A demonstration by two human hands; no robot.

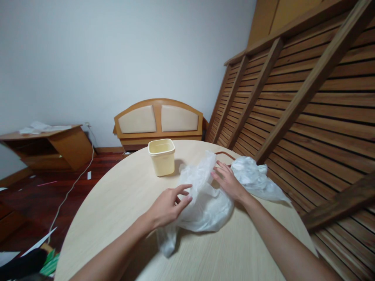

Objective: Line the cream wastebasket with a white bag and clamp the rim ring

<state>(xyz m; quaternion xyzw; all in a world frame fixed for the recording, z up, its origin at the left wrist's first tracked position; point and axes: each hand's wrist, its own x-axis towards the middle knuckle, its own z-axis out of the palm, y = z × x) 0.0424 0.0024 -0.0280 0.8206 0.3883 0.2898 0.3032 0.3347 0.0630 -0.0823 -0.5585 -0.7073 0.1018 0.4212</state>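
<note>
A crumpled, translucent white plastic bag [205, 207] lies on the round pale table [117, 207] between my two hands. My left hand [168, 205] is at the bag's left side, its thumb and fingers apart. At the upper right of the bag is my right hand [228, 180], fingers spread against or just beside the plastic. Behind the bag, a little to the left, an open pale yellow square bin [163, 162] stands upright. A second crumpled white bag [253, 177] rests to the right of my right hand.
A thin brown rod-like thing [225, 153] lies behind my right hand. Wooden slats [293, 117] lean along the right side. Beyond the table is a headboard [158, 117]. A low cabinet [64, 146] stands at the left, with a white cable [72, 187] on the floor.
</note>
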